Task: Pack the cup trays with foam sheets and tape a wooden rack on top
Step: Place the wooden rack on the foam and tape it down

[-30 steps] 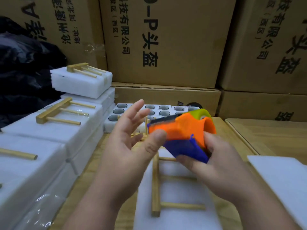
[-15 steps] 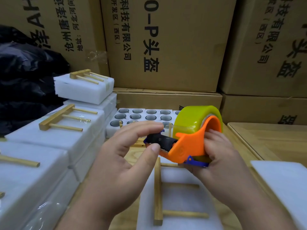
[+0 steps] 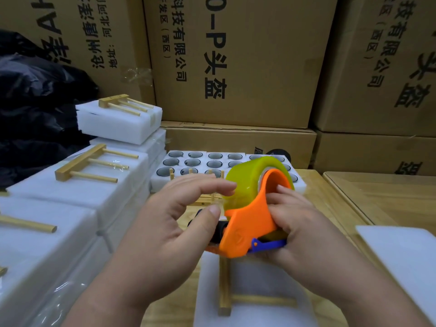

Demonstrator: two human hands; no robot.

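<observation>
Wooden rack of light slats lies on a white foam-wrapped cup tray on the wooden table, below both hands. Right hand grips an orange tape dispenser carrying yellowish clear tape. Left hand is released, fingers spread at the dispenser's front, thumb touching it.

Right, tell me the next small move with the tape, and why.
Probably pinch the tape's free end with the left hand and draw it out: the right hand grips the dispenser above the rack, which lies untaped on the foam.
</observation>
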